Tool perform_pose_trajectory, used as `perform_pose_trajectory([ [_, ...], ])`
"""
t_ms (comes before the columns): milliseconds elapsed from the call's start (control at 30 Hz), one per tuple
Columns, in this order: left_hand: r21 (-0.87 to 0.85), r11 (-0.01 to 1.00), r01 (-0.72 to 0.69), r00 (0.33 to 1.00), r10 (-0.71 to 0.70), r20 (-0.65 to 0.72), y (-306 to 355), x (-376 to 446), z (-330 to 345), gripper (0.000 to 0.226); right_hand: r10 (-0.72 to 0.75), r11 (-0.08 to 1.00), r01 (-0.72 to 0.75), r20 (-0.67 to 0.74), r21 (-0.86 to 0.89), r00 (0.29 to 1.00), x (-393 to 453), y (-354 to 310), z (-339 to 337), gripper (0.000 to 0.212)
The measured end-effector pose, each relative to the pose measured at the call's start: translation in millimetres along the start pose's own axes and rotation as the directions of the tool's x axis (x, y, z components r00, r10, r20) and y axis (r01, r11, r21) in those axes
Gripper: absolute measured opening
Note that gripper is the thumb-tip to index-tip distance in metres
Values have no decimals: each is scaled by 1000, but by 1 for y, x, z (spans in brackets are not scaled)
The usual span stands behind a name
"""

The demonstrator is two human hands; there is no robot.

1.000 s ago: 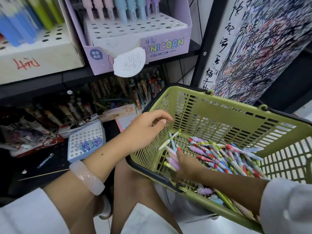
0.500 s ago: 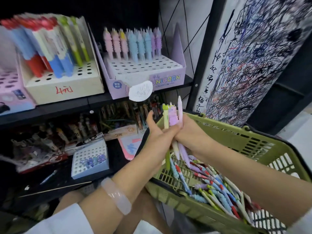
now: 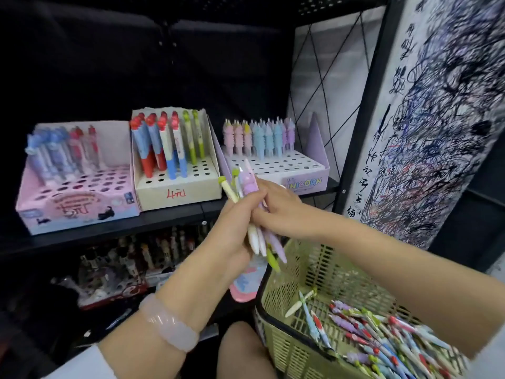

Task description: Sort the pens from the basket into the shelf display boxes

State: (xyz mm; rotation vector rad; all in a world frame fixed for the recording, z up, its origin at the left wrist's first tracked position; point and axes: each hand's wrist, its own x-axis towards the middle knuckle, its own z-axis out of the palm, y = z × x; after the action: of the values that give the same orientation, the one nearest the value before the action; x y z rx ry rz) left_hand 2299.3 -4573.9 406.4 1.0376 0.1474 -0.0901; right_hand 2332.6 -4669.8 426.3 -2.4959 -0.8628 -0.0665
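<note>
left hand: closed round a bunch of pens, mid-frame, tops up. Works as the holder so the other hand can pick.
right hand: fingers pinched on the same bunch from the right side, palms nearly touching. Looks like it's singling out one pen; can't tell which.
bunch of pens: a few green-topped ones plus a lilac unicorn type, tips hanging down over the near-left corner of the basket. Held upright, probably so the toppers are readable for matching.
basket: lower right of frame, green mesh, still a big loose pile of mixed pens on its floor. Task is early-to-mid, my guess.
unicorn box: centre-right on the shelf, pastel pens in the back rows, front holes free. Likely home for the lilac one.
beige box: centre, red/blue/green pens at the back, green ones on its right side. Likely home for the green tops.
pink box: left of frame, blue and pink pens at rear, many holes free.
risk: bunch is loosely fanned, a pen could slip while one is pulled out. Basket below would catch it.
</note>
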Motion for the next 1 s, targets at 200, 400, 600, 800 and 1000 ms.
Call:
perform_pose_trajectory([
  [200, -129, 992, -9, 1000, 13, 25, 50, -6, -33, 31, -179, 899, 161, 6, 408, 984, 4, -12, -17, 29],
  [400, -158, 985, -70, 994, 82, 73, 67, -9, -54, 28, -546, 834, 537, -331, -125, 770, 25, -26, -6, 30],
  [600, -266, 964, -10, 1000, 4, -23, 81, -12, -68, 26, -675, 715, 573, -181, -402, 715, 37, -33, 7, 25],
  [800, -377, 926, 1, 996, 34, 88, 81, -5, -58, 24, -734, 669, 574, -295, -473, 612, 51, -38, 12, 28],
  [1000, -101, 993, -54, 994, 44, -98, 80, 18, -74, 19, -323, 932, 360, -523, -34, 789, 65, -28, -12, 15],
])
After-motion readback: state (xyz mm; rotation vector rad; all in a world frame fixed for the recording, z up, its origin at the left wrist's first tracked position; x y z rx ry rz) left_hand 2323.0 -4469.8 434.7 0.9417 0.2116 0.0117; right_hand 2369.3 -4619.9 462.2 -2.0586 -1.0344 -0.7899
